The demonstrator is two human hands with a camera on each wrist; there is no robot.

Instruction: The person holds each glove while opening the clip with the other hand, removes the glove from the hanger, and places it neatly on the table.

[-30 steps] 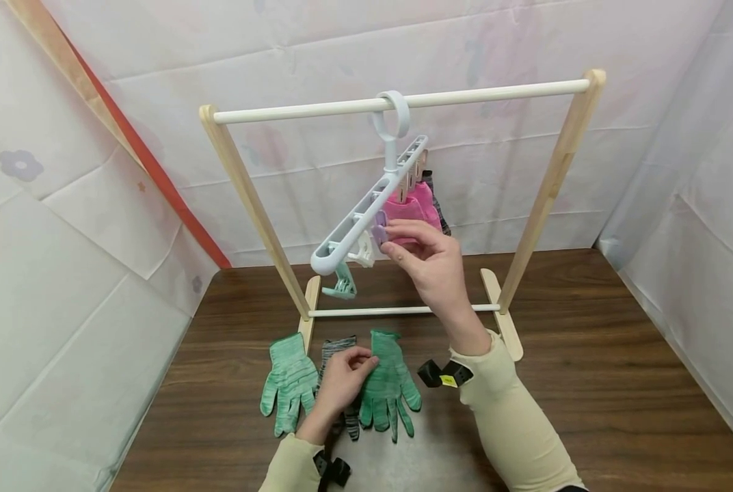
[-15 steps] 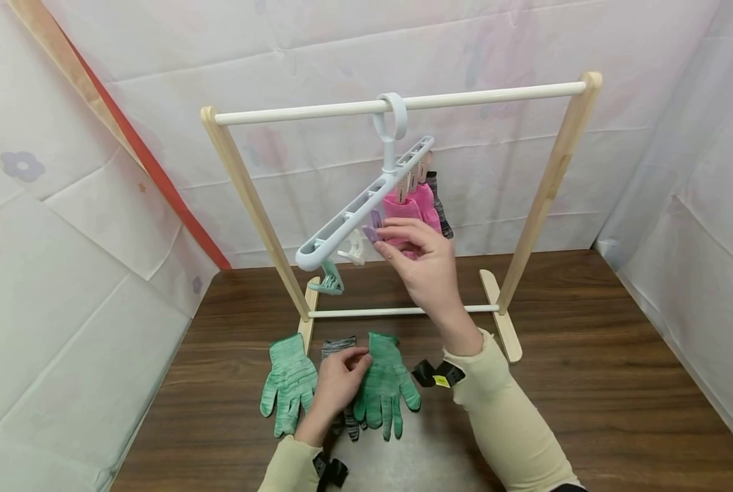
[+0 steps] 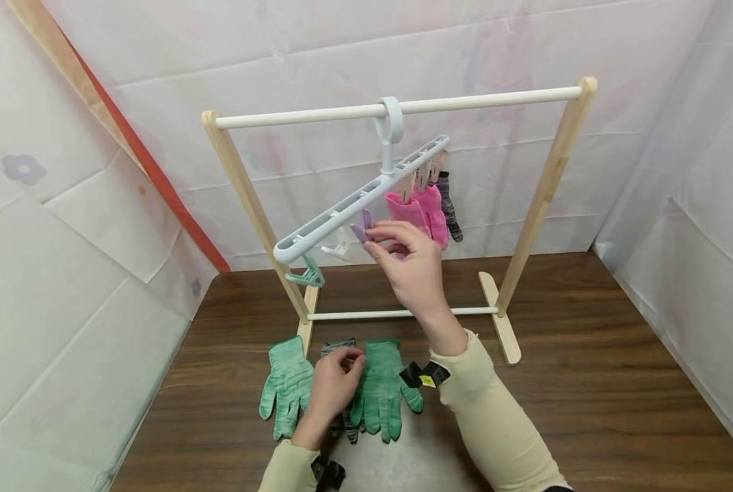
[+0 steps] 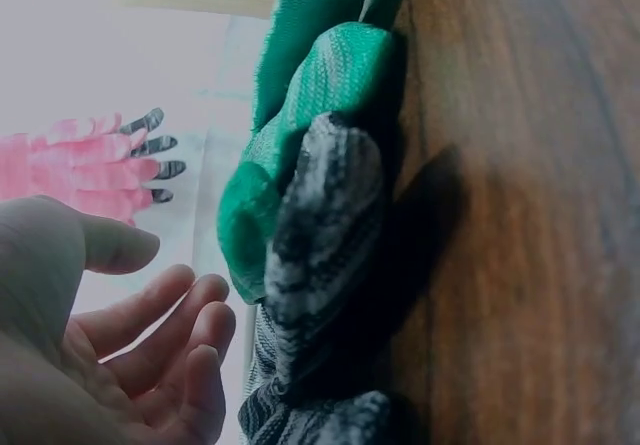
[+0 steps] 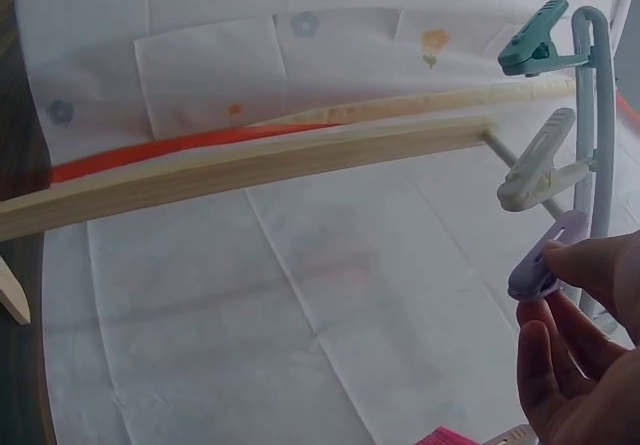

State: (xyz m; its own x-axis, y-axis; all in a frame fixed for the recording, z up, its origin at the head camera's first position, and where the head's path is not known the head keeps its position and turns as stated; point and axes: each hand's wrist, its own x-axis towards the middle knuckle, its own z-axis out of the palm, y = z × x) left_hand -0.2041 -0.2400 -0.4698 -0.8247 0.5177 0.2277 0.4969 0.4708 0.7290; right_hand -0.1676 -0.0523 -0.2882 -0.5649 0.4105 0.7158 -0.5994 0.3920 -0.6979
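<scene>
While the right hand (image 3: 411, 270) is raised before a pale wooden rack (image 3: 554, 178), fingers pointing up and leftward in my head view, its thumb and forefinger are clamped on a lilac plastic clothes clip (image 5: 543, 258). I make out that clip at the fingertips, just under the pale blue plastic hanger bar (image 3: 342, 217), next in line to a white plastic clip (image 5: 540, 165) and a teal plastic clip (image 5: 535, 50). Its two arms show apart in a V past the fingertips, aimed up and left; from the right wrist I see its long axis slanting, lower left to upper right, the upper end toward the bar.

The left hand (image 3: 334, 383) hangs low over a black-and-grey knitted glove (image 4: 325, 255), beside a dark green knitted glove (image 3: 380, 383). On my left wrist feed its fingers curl loosely, thumb apart from them, holding nothing; whether they touch the grey glove I cannot tell. Pink fabric gloves (image 3: 412, 208) hang from the bar's far half.
</scene>
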